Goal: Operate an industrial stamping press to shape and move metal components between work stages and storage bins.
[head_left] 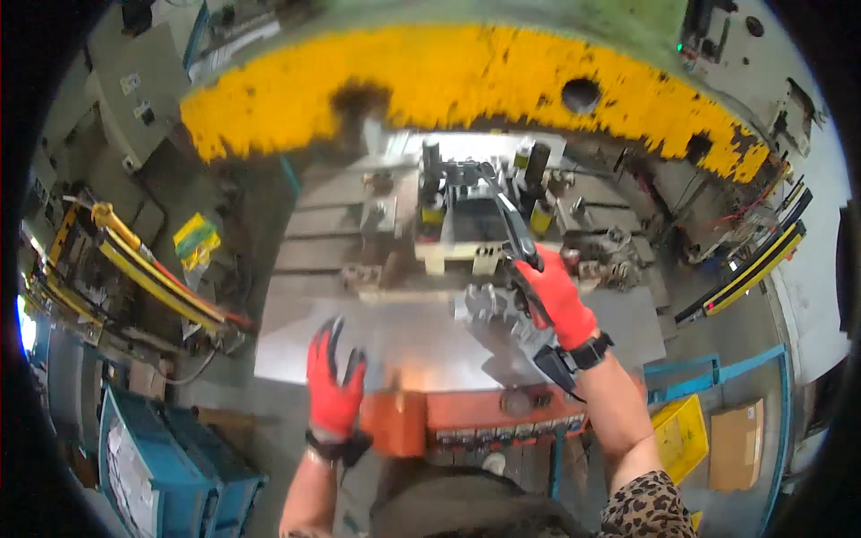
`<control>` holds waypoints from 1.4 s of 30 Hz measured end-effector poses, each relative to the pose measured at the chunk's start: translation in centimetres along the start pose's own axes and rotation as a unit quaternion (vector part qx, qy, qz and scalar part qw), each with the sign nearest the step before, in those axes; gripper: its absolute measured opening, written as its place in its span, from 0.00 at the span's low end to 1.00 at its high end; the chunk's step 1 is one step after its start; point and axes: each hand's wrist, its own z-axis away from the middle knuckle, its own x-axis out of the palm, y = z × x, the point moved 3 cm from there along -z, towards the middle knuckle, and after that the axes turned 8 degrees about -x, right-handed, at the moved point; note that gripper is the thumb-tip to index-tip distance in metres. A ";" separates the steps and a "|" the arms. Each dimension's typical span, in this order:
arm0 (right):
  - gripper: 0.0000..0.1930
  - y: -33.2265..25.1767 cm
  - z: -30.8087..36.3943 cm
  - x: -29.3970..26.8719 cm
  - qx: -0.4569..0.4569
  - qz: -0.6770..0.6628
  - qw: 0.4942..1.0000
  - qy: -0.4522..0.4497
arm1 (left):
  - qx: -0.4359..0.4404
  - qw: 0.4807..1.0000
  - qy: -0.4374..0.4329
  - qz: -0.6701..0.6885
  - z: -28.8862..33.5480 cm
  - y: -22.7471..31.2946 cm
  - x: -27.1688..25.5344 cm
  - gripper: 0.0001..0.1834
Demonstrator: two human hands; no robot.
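Observation:
My right hand (560, 296), in a red glove with dark fingertips, grips a long dark tool with a grey shaft (508, 218). Its far end reaches over the die set (432, 235) in the middle of the press bed; blur hides whether it touches anything there. Over the left front of the smooth metal plate (404, 327), my left hand (334, 386) is open, thumb and fingers apart, with nothing in it. Several grey metal parts (482, 303) lie on the plate beside and below my right hand.
A worn yellow press beam (430, 76) spans the far side above the bed. Yellow-edged guard bars (166, 278) stand left and right. An orange box (395, 423) sits at the front edge. Blue bins (166, 480), a yellow crate (679, 439) and cardboard (737, 446) flank me.

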 end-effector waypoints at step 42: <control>0.18 0.6 8.2 -3.8 0.159 -0.072 0.980 -0.094 | 0.091 0.956 -0.237 -0.144 -0.8 -0.6 7.7 0.37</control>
